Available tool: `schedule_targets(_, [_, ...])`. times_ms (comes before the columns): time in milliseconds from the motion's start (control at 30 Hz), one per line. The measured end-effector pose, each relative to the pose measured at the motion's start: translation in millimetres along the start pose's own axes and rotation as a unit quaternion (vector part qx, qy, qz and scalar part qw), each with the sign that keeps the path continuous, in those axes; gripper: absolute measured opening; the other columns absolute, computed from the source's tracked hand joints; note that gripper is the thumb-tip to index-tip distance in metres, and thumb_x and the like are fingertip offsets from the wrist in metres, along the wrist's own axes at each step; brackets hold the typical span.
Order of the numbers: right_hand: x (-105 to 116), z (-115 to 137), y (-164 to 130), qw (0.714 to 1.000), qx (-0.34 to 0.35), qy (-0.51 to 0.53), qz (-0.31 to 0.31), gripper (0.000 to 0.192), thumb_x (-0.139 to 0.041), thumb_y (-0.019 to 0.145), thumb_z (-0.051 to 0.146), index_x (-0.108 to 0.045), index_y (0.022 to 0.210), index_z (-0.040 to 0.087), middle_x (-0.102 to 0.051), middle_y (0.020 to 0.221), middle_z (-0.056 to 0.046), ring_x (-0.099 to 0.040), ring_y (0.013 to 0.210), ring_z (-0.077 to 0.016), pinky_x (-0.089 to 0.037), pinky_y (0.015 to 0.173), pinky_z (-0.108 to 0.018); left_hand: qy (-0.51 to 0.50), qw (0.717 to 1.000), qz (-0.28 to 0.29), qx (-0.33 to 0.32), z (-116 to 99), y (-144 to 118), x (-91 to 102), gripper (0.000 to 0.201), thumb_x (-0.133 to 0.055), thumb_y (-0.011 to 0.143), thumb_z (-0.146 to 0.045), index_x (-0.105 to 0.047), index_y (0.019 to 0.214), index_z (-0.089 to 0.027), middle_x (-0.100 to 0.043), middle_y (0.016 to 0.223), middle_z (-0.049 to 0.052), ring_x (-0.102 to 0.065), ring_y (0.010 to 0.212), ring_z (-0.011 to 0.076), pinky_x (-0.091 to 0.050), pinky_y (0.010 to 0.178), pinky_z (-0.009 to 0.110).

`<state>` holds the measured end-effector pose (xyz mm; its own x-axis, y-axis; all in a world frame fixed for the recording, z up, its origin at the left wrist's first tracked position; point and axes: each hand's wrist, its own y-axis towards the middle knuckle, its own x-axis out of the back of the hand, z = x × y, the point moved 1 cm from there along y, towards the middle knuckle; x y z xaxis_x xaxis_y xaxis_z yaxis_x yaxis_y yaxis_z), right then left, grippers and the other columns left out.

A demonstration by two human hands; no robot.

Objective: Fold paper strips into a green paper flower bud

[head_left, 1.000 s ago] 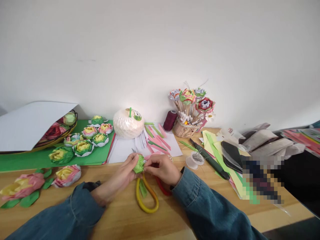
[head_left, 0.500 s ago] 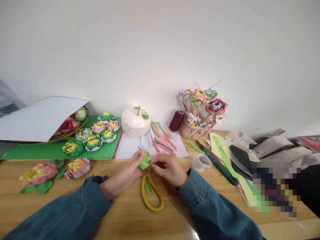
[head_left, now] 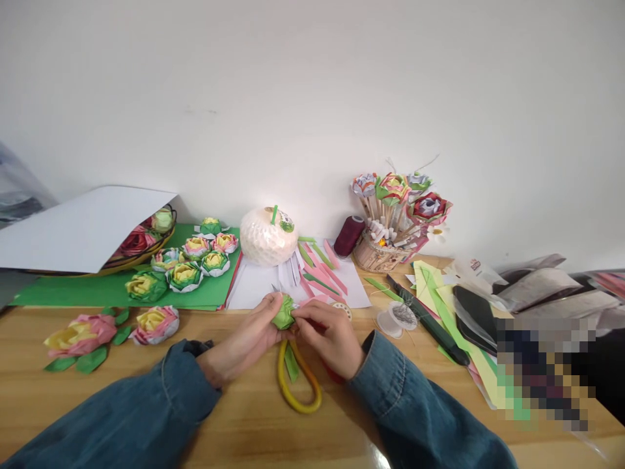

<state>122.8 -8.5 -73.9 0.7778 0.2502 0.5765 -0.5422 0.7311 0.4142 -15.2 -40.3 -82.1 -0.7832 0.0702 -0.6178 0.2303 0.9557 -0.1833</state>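
My left hand (head_left: 251,340) holds a small light-green paper flower (head_left: 283,314) between thumb and fingers, just above the tabletop. From the right, my right hand (head_left: 328,333) has thumb and forefinger pinched together at the flower's side; any finer piece between those fingertips is hidden. Under both hands lies a pair of scissors (head_left: 299,410), its yellow handle loop toward me and its tips showing beyond the flower. Most of the other, red loop is covered by my right hand. A green paper strip (head_left: 291,366) rests inside the yellow loop.
Finished paper flowers (head_left: 183,277) sit on green sheets at the left. Behind my hands are a white textured lamp (head_left: 268,244), paper strips (head_left: 325,273) and a maroon thread spool (head_left: 349,236). To the right are a basket of stemmed flowers (head_left: 381,255), a clear wire spool (head_left: 388,322) and a dark-green cutter (head_left: 434,329).
The view has shifted slightly. Both hands stay at the green flower, and my right hand has turned a little, uncovering a pale round disc behind it.
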Motion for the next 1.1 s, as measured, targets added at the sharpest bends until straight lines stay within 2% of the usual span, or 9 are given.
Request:
schedule_targets(100, [4.0,-1.5,3.7,0.995,-0.043,0.077,0.04,0.013,-0.053,0.077,0.015,-0.067,0.079,0.015,-0.065,0.073,-0.004,-0.059,0.067,-0.0125,-0.047,0.063,-0.023,0.007,1.0,0.002,0.005,-0.4,0.1,0.7,0.017,-0.045,0.083,-0.037,-0.046,0.083,-0.019,-0.049,0.083,0.0,-0.05,0.083,0.0135,-0.043,0.07,0.027])
schedule_targets(200, [5.6,-2.4,4.7,0.993,-0.057,0.091,0.056,0.011,-0.056,0.077,0.017,-0.066,0.078,0.015,-0.065,0.074,-0.004,-0.058,0.067,-0.0126,-0.046,0.064,-0.024,0.01,1.0,0.007,0.009,-1.1,-0.8,0.4,0.018,-0.045,0.082,-0.037,-0.045,0.083,-0.019,-0.05,0.085,0.001,-0.05,0.082,0.0133,-0.043,0.069,0.027])
schedule_targets(500, [5.3,-2.8,2.8,0.996,-0.039,0.002,0.08,0.015,-0.046,0.084,0.016,-0.057,0.075,0.016,-0.058,0.068,0.0,-0.053,0.062,-0.0107,-0.041,0.061,-0.022,0.031,0.999,0.019,0.024,-2.1,-1.5,-1.1,0.02,-0.044,0.082,-0.04,-0.045,0.085,-0.019,-0.05,0.089,0.001,-0.049,0.079,0.0119,-0.041,0.064,0.024])
schedule_targets(733, [5.9,2.2,1.4,0.989,-0.013,-0.127,0.074,0.009,-0.05,0.082,0.016,-0.057,0.078,0.018,-0.06,0.076,-0.002,-0.054,0.07,-0.0123,-0.04,0.063,-0.022,0.024,0.999,0.019,0.013,0.8,-0.5,2.5,0.022,-0.048,0.08,-0.041,-0.046,0.084,-0.02,-0.048,0.084,0.0,-0.048,0.077,0.011,-0.041,0.063,0.023])
schedule_targets(933, [7.3,0.0,1.0,0.991,-0.007,-0.108,0.076,0.005,-0.054,0.079,0.017,-0.059,0.076,0.018,-0.059,0.072,0.0,-0.054,0.067,-0.0114,-0.039,0.061,-0.02,0.03,0.999,0.022,0.015,-1.3,-1.9,-0.5,0.018,-0.042,0.084,-0.037,-0.045,0.082,-0.019,-0.046,0.082,0.0,-0.047,0.077,0.0101,-0.041,0.064,0.023])
schedule_targets(1100, [6.2,-1.3,0.5,0.987,0.002,-0.139,0.082,0.004,-0.056,0.079,0.02,-0.058,0.075,0.018,-0.058,0.071,0.0,-0.052,0.064,-0.011,-0.037,0.057,-0.02,0.03,0.999,0.016,0.015,-2.0,-2.7,-2.6,0.018,-0.044,0.084,-0.036,-0.044,0.082,-0.018,-0.047,0.084,0.0,-0.047,0.076,0.0098,-0.042,0.065,0.024])
